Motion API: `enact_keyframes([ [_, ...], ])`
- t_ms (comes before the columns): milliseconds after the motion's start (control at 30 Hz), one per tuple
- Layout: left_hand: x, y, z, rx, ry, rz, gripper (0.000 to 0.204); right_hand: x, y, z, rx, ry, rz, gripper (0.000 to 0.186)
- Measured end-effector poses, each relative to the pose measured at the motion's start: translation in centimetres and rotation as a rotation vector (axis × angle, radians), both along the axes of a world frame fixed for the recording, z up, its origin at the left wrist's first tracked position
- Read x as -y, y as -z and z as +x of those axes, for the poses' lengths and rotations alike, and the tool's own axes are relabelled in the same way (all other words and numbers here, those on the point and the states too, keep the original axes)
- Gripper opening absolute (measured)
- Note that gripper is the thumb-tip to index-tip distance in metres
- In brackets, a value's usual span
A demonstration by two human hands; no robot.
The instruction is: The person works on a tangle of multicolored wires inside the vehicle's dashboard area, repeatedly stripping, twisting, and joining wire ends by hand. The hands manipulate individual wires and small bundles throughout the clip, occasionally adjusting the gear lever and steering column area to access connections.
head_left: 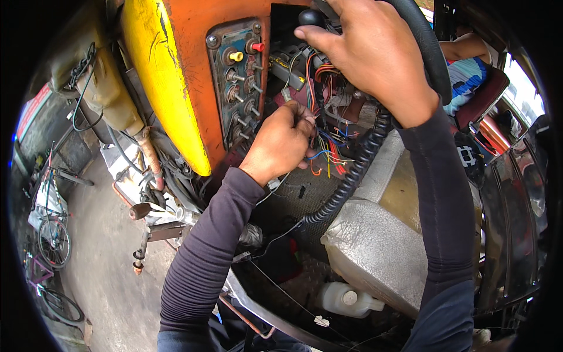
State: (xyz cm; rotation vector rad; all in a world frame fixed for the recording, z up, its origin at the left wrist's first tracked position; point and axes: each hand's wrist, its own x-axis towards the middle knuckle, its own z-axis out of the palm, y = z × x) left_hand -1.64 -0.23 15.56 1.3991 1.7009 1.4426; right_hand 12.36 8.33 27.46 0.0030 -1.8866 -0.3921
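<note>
My left hand (pixel 282 139) is closed in a pinch on thin wires, in front of an opened dashboard. Loose wire ends (pixel 335 157) in red, blue, yellow and orange hang beside its fingers. My right hand (pixel 372 50) reaches over the steering column, thumb stretched out beside a black round knob (pixel 311 18). Its other fingers run partly past the upper edge. The black steering wheel (pixel 431 47) curves behind this wrist. Left of the opening, a switch panel (pixel 234 76) with several metal toggles and red and yellow knobs sits on orange bodywork (pixel 193 35).
A black coiled cable (pixel 352 182) hangs under my right forearm. Below are a worn silver-grey padded box (pixel 375 240) and a translucent plastic jug (pixel 350 298). Another person (pixel 466 64) sits at the upper right. Levers (pixel 141 211) stand outside at left; bicycles (pixel 54 234) are farther off.
</note>
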Motion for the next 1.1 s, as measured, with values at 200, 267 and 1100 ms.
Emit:
enact_keyframes([
  [200, -0.2, 0.1, -0.3, 0.005, 0.004, -0.015, 0.022, -0.1, 1.2, 1.7, 0.063, 0.008, -0.225, 0.040],
  [267, -0.2, 0.2, -0.4, 0.000, -0.024, 0.034, 0.019, 0.3, 3.2, 4.6, 0.210, -0.159, -0.480, 0.048],
  [1100, -0.2, 0.0, -0.3, -0.088, -0.001, 0.000, 0.020, -1.8, 11.2, 6.0, 0.947, 0.033, -0.901, 0.031],
])
